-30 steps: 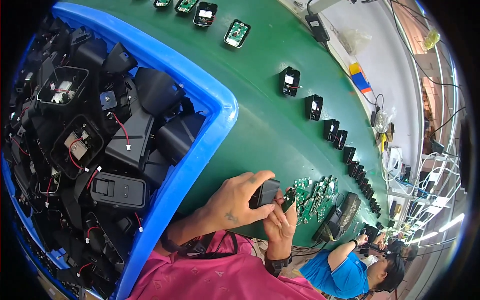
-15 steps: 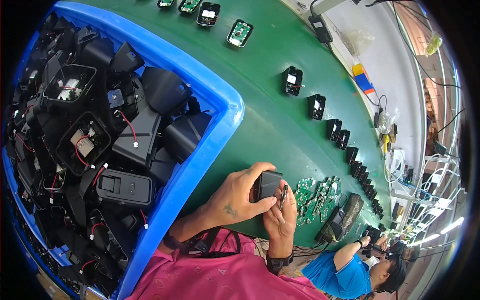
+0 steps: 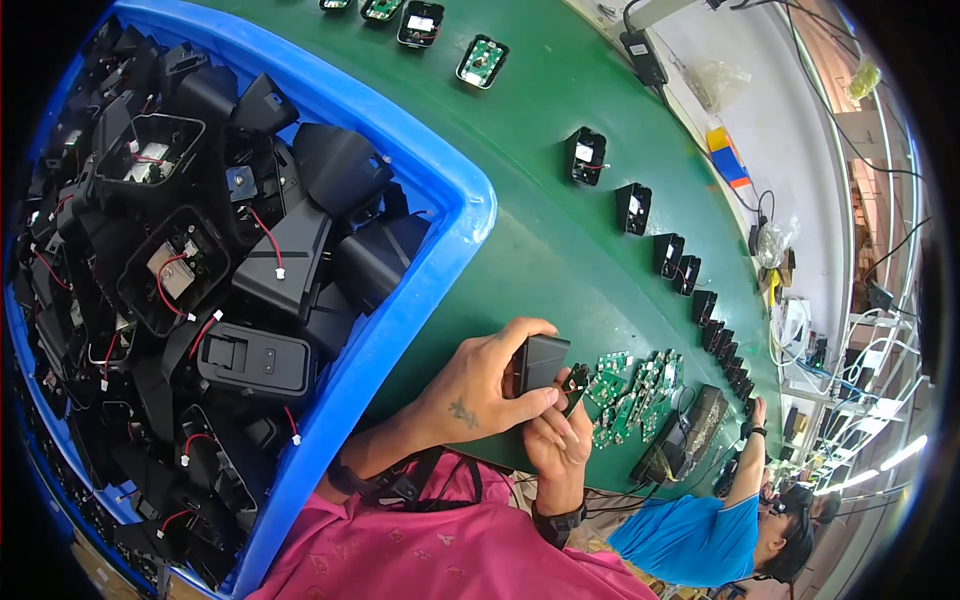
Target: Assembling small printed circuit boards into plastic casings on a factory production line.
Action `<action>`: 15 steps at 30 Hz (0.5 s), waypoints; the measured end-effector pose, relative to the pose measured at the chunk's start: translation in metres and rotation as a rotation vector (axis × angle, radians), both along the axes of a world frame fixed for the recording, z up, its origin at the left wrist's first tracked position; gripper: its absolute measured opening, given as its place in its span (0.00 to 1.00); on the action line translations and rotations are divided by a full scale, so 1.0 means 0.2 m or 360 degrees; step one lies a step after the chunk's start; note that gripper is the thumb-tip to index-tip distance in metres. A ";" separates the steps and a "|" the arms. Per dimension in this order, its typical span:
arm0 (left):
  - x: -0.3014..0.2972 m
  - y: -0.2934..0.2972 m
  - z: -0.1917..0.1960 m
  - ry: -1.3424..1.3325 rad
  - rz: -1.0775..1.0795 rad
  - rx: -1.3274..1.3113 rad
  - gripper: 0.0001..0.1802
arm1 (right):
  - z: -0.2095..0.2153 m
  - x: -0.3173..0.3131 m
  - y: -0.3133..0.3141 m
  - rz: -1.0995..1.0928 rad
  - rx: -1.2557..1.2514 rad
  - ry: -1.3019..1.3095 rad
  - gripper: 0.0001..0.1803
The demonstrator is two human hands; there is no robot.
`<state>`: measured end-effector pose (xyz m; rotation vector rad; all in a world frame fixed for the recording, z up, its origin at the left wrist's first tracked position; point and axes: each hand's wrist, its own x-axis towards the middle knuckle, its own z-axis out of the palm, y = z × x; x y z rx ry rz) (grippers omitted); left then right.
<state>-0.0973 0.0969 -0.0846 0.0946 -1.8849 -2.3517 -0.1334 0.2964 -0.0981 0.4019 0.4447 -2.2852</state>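
My left hand (image 3: 490, 390) is closed round a black plastic housing (image 3: 541, 362), which it holds up over the near edge of the green table. Close beside it, my right hand (image 3: 560, 440) pinches a small green circuit board (image 3: 576, 384) between thumb and fingers. The board sits right against the housing's right side; the inside of the housing is turned away from view. Just right of my hands, a loose pile of green circuit boards (image 3: 635, 395) lies on the table.
A blue bin (image 3: 455, 190) heaped with black housings (image 3: 255, 358), some with red wires, stands at the left. Housings (image 3: 585, 157) form a curved row along the green table (image 3: 520, 270). A black device with cables (image 3: 690, 435) lies near the boards. A co-worker in blue (image 3: 700, 540) sits at right.
My right hand has turned the circuit board from edge-on so its green face shows. The co-worker's arm has reached out toward the far end of the housing row.
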 end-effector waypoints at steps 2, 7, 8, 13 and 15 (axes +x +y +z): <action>0.00 0.00 0.00 -0.0031 -0.0024 -0.0026 0.31 | 0.01 0.00 0.00 -0.0010 0.0007 0.0011 0.17; 0.00 0.02 -0.01 0.0005 0.0013 -0.0077 0.31 | 0.03 0.00 0.00 -0.0006 -0.0008 0.0063 0.17; 0.00 0.02 -0.01 -0.0009 0.0002 -0.0102 0.31 | 0.03 0.00 0.00 -0.0005 -0.0009 0.0062 0.17; -0.03 0.08 -0.02 0.0064 0.0070 -0.0168 0.31 | 0.05 -0.04 0.04 0.0016 -0.0025 0.0050 0.16; -0.06 0.08 0.01 0.0008 -0.0039 -0.0185 0.32 | 0.07 -0.04 0.05 0.0025 0.0106 0.0182 0.15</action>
